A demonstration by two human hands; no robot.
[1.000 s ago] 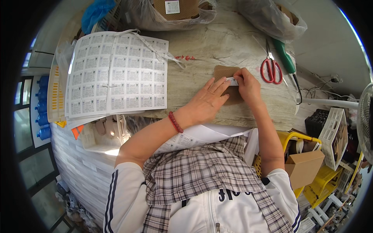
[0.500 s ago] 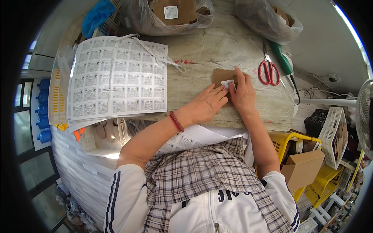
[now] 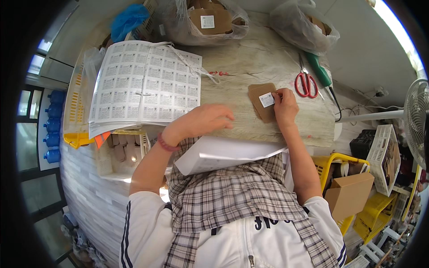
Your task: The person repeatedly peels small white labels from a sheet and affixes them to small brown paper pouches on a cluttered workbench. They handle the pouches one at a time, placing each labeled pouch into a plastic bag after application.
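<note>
My right hand [image 3: 286,106] pinches the right edge of a brown cardboard piece [image 3: 268,115] that carries a white printed label [image 3: 267,100]. Beneath it lies another brown piece [image 3: 254,91], mostly covered and turned at a slight angle. My left hand [image 3: 208,119] is over the table's near edge, away from the cardboard, its fingers stretched out with nothing seen in them; motion softens it a little. A curled white label sheet [image 3: 223,154] lies across my lap, under the table edge.
A thick stack of label sheets [image 3: 129,85], tied with a white strip, covers the table's left. Red-handled scissors [image 3: 306,85] and a green-handled tool [image 3: 319,71] lie at the right. Plastic bags [image 3: 201,38] of cardboard pieces stand behind. A fan [image 3: 418,120] is far right.
My left hand has lifted off the label and moved left toward my body. My right hand now grips the labelled piece's edge, and that piece has turned, showing another beneath.
</note>
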